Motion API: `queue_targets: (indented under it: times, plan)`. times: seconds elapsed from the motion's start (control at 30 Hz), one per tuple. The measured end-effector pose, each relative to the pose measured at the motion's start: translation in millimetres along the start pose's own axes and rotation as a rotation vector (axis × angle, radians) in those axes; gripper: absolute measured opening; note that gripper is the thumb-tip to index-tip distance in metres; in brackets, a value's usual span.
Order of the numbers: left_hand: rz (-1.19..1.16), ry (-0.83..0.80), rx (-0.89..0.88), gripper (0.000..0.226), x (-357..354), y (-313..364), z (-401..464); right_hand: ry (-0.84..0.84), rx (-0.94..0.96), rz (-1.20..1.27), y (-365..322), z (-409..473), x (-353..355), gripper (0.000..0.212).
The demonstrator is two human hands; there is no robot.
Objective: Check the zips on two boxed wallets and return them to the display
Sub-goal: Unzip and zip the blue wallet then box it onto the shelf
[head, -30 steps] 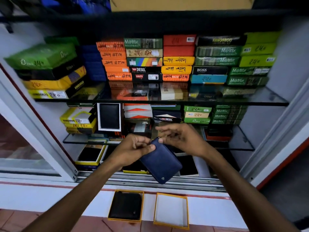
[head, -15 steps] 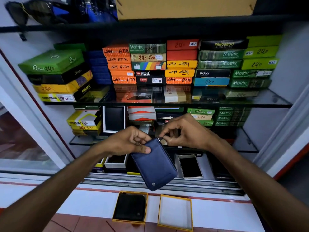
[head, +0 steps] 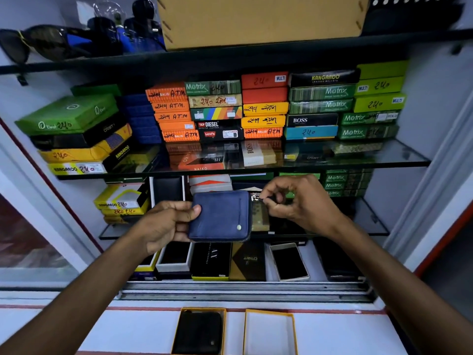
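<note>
A blue zip wallet (head: 221, 216) is held up flat in front of the display shelves. My left hand (head: 166, 224) grips its left edge, thumb on the front face. My right hand (head: 294, 198) pinches the metal zip pull (head: 256, 198) at the wallet's top right corner. On the white ledge below lie two yellow-rimmed boxes: the left box (head: 224, 329) holds a black wallet (head: 198, 333), the right box (head: 270, 331) shows only its white inside.
Glass shelves (head: 384, 155) carry stacks of coloured wallet boxes. The bottom row has several open boxes with dark wallets (head: 290, 262). A metal sliding-door track (head: 243, 290) runs along the cabinet front. Sunglasses (head: 43, 44) and a brown carton (head: 258, 19) sit on the top shelf.
The blue wallet has risen and turned from a tilted diamond to level. My right hand has moved right along its top edge to the corner, still pinching the pull.
</note>
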State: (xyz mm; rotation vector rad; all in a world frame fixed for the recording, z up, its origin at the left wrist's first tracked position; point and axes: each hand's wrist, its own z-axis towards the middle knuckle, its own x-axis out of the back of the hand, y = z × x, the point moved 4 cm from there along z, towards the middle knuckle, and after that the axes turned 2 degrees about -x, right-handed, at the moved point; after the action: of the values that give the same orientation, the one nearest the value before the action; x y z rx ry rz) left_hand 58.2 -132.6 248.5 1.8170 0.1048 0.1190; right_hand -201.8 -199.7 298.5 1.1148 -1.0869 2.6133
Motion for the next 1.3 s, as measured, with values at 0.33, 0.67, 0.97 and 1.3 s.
queue_targets:
  times: [0.33,0.67,0.97,1.3]
  plan:
    - [-0.401,0.127,0.109,0.011,-19.6,-3.7,0.5,0.276,-0.29,0.34,-26.4,-31.1,-37.4,0.016]
    - [-0.528,0.08,0.092,0.02,-31.3,-3.7,-17.0,0.565,-0.384,0.398,-28.1,-45.9,-38.4,0.017]
    - [-0.611,0.075,0.091,0.034,-35.4,-0.6,-28.4,0.531,-0.394,0.201,-24.2,-40.8,-23.4,0.007]
    - [-0.677,0.142,0.086,0.017,-53.9,0.3,-33.5,0.425,-0.224,0.128,-65.8,-54.1,-70.3,0.003]
